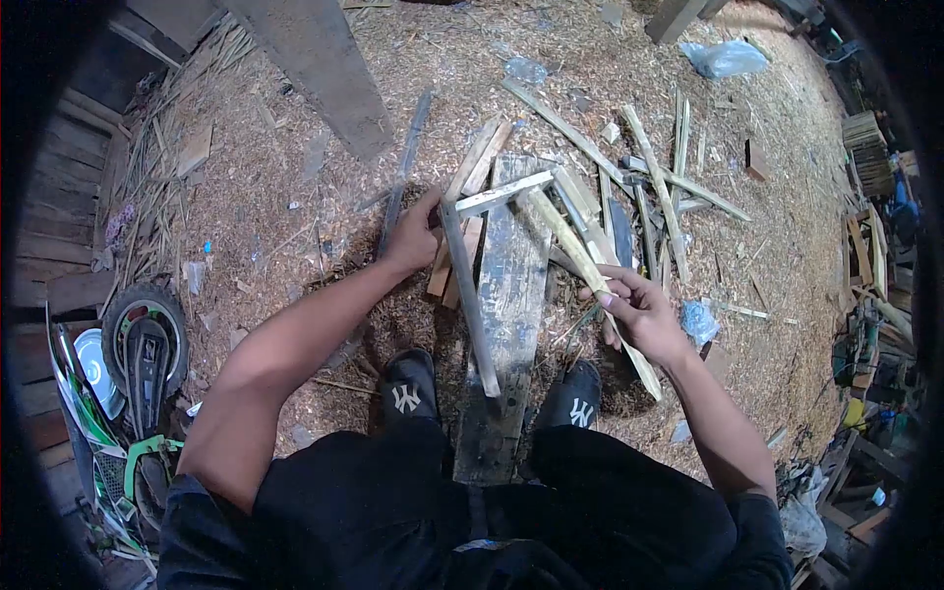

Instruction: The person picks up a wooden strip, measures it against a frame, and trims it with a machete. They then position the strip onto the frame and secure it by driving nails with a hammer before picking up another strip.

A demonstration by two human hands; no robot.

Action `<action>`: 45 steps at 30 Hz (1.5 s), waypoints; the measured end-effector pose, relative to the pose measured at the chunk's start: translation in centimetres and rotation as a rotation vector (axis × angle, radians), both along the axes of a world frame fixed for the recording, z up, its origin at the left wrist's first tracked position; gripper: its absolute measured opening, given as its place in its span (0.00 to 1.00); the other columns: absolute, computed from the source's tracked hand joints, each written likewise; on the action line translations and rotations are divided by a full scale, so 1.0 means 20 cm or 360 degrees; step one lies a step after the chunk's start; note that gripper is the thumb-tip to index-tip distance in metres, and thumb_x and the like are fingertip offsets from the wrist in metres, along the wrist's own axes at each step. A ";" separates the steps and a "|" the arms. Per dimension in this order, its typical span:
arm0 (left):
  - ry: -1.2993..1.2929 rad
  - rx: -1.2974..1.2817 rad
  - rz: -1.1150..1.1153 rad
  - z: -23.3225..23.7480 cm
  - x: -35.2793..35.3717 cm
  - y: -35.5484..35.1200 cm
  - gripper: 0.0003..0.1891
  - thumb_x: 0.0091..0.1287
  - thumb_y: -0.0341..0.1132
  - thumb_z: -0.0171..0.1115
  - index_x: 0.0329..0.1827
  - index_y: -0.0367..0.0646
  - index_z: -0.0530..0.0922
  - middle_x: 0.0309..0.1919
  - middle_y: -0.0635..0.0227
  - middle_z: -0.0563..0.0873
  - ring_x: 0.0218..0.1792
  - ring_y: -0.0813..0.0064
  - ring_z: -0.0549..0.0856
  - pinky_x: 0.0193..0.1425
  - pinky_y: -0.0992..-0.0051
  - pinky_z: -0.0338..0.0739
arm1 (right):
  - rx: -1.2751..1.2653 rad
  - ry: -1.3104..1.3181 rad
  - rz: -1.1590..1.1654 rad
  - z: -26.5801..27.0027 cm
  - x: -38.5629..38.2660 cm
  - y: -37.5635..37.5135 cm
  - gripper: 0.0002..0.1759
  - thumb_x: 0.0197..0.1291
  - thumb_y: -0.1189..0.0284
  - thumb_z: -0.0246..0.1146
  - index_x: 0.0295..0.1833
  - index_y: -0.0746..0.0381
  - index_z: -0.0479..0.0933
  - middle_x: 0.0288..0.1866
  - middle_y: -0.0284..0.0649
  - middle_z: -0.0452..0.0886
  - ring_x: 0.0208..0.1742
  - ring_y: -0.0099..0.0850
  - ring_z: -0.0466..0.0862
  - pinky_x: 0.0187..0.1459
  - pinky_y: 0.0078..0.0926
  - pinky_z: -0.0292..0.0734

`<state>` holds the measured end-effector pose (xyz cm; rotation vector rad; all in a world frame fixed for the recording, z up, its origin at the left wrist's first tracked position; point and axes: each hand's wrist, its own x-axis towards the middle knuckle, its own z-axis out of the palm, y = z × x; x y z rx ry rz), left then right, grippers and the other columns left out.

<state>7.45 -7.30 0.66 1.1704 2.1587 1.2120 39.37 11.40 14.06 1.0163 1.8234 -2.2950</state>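
Observation:
A long grey-brown wooden strip runs down over the bench board. At its upper end a short pale piece meets it at an angle. My left hand is closed on that corner, its fingertips partly hidden behind the wood. My right hand holds a pale, yellowish strip between thumb and fingers. The top of this strip lies near the right end of the short piece; whether they touch is unclear. More wood blocks lie beside the bench on the left.
Loose strips are scattered right of the bench. A wide plank reaches in from the top left. Plastic bags and wood shavings cover parts of the floor. A wheeled vehicle stands at the left. Two dark shoes flank the bench.

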 end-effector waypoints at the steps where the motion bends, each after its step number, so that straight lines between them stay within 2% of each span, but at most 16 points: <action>1: -0.0104 -0.0044 0.0002 0.02 0.01 0.00 0.23 0.63 0.34 0.73 0.58 0.39 0.76 0.45 0.56 0.88 0.48 0.63 0.88 0.54 0.64 0.79 | 0.0056 -0.0063 0.0023 -0.01 -0.02 0.00 0.23 0.74 0.78 0.56 0.72 0.67 0.66 0.53 0.43 0.87 0.22 0.24 0.81 0.23 0.21 0.77; 3: -0.0209 -0.0098 0.0000 0.05 0.03 0.00 0.23 0.62 0.34 0.73 0.58 0.40 0.75 0.44 0.56 0.87 0.47 0.62 0.88 0.52 0.64 0.79 | 0.0091 -0.0112 -0.0001 -0.06 -0.04 -0.01 0.22 0.75 0.76 0.57 0.71 0.70 0.67 0.50 0.41 0.88 0.22 0.23 0.80 0.23 0.21 0.76; 6: -0.0019 0.0009 -0.0180 0.08 0.05 -0.01 0.24 0.61 0.36 0.75 0.57 0.44 0.75 0.41 0.58 0.86 0.44 0.62 0.88 0.49 0.64 0.80 | 0.0117 -0.0203 -0.0036 -0.11 -0.08 0.01 0.22 0.75 0.75 0.56 0.70 0.70 0.69 0.49 0.43 0.88 0.21 0.22 0.79 0.23 0.20 0.75; 8: -0.0005 -0.0041 -0.0106 0.08 0.08 -0.02 0.14 0.68 0.31 0.68 0.52 0.45 0.73 0.33 0.66 0.82 0.38 0.77 0.80 0.44 0.70 0.76 | 0.0157 -0.0228 -0.0073 -0.15 -0.09 0.04 0.22 0.75 0.73 0.57 0.70 0.71 0.70 0.40 0.45 0.88 0.21 0.22 0.77 0.23 0.21 0.74; 9: -0.0003 -0.0049 -0.0111 0.06 0.08 -0.04 0.14 0.68 0.31 0.68 0.52 0.45 0.73 0.33 0.66 0.82 0.38 0.77 0.80 0.44 0.70 0.76 | 0.0178 -0.0223 -0.0082 -0.16 -0.10 0.05 0.22 0.75 0.72 0.58 0.69 0.71 0.71 0.39 0.44 0.88 0.21 0.21 0.77 0.23 0.21 0.73; 11: -0.0184 -0.0177 -0.0042 0.01 0.09 -0.06 0.26 0.58 0.39 0.77 0.56 0.48 0.73 0.39 0.59 0.86 0.43 0.54 0.88 0.47 0.60 0.79 | 0.0198 -0.0219 -0.0094 -0.17 -0.12 0.06 0.22 0.75 0.71 0.59 0.68 0.72 0.71 0.38 0.43 0.88 0.21 0.21 0.77 0.23 0.21 0.72; 14: -0.0114 -0.0074 -0.0078 0.03 0.13 -0.09 0.23 0.59 0.32 0.73 0.55 0.49 0.71 0.40 0.58 0.86 0.45 0.50 0.87 0.48 0.59 0.78 | 0.0186 -0.0226 -0.0135 -0.23 -0.13 0.09 0.22 0.74 0.69 0.60 0.66 0.73 0.74 0.34 0.41 0.87 0.21 0.20 0.76 0.23 0.21 0.70; 17: -0.0146 -0.0188 -0.0112 -0.04 0.13 -0.11 0.22 0.58 0.24 0.66 0.54 0.49 0.70 0.41 0.57 0.86 0.47 0.49 0.87 0.50 0.58 0.78 | 0.0344 -0.0410 -0.0111 -0.23 -0.14 0.11 0.19 0.74 0.67 0.62 0.60 0.72 0.79 0.29 0.36 0.86 0.20 0.18 0.75 0.23 0.21 0.69; 20: -0.0079 -0.0124 -0.0115 0.04 0.17 -0.10 0.23 0.56 0.19 0.60 0.54 0.50 0.72 0.41 0.57 0.86 0.49 0.50 0.87 0.52 0.58 0.78 | 0.0299 -0.0367 -0.0032 -0.25 -0.13 0.16 0.18 0.73 0.67 0.62 0.58 0.72 0.81 0.29 0.36 0.85 0.20 0.18 0.74 0.22 0.21 0.68; 23: -0.0156 -0.0192 -0.0103 0.10 0.19 -0.09 0.23 0.56 0.19 0.60 0.55 0.49 0.73 0.43 0.55 0.86 0.51 0.49 0.86 0.53 0.58 0.77 | 0.0383 -0.0380 0.0045 -0.22 -0.13 0.19 0.17 0.73 0.66 0.63 0.55 0.70 0.83 0.27 0.35 0.85 0.19 0.18 0.73 0.21 0.20 0.66; 29: -0.0108 -0.0201 -0.0058 0.13 0.19 -0.08 0.23 0.58 0.21 0.61 0.57 0.47 0.73 0.43 0.53 0.86 0.49 0.47 0.86 0.52 0.57 0.77 | 0.0357 -0.0380 0.0019 -0.28 -0.12 0.17 0.17 0.73 0.65 0.63 0.54 0.68 0.85 0.25 0.34 0.84 0.18 0.18 0.72 0.20 0.20 0.65; 32: -0.0088 -0.0243 -0.0046 -0.04 0.16 -0.10 0.24 0.57 0.22 0.61 0.58 0.48 0.71 0.42 0.51 0.85 0.48 0.46 0.86 0.51 0.58 0.77 | 0.0340 -0.0366 0.0017 -0.32 -0.13 0.18 0.17 0.73 0.64 0.63 0.54 0.67 0.84 0.25 0.35 0.84 0.17 0.18 0.71 0.19 0.20 0.64; 35: -0.0163 -0.0270 -0.0066 0.05 0.20 -0.10 0.25 0.57 0.21 0.61 0.59 0.48 0.70 0.42 0.50 0.84 0.48 0.46 0.86 0.51 0.57 0.77 | 0.0316 -0.0377 0.0002 -0.27 -0.16 0.18 0.18 0.73 0.63 0.63 0.55 0.67 0.84 0.25 0.35 0.83 0.16 0.18 0.71 0.19 0.20 0.64; 42: -0.0200 -0.0227 -0.0065 0.03 0.20 -0.09 0.27 0.56 0.20 0.60 0.59 0.47 0.69 0.42 0.51 0.84 0.48 0.46 0.85 0.52 0.57 0.77 | 0.0365 -0.0327 -0.0039 -0.30 -0.18 0.19 0.17 0.73 0.63 0.63 0.53 0.66 0.85 0.24 0.32 0.83 0.16 0.16 0.70 0.18 0.20 0.60; 44: -0.0092 -0.0214 -0.0101 0.04 0.20 -0.09 0.17 0.67 0.31 0.66 0.56 0.43 0.70 0.47 0.52 0.86 0.52 0.54 0.87 0.55 0.63 0.77 | 0.0377 -0.0352 -0.0021 -0.29 -0.20 0.20 0.17 0.73 0.62 0.63 0.53 0.66 0.85 0.24 0.32 0.83 0.17 0.16 0.71 0.19 0.19 0.61; 45: -0.0092 -0.0216 -0.0101 0.04 0.19 -0.09 0.17 0.67 0.31 0.66 0.56 0.43 0.70 0.47 0.52 0.86 0.52 0.54 0.87 0.55 0.63 0.77 | 0.0388 -0.0376 -0.0002 -0.29 -0.21 0.21 0.17 0.73 0.62 0.64 0.52 0.66 0.86 0.24 0.32 0.83 0.18 0.16 0.71 0.20 0.19 0.62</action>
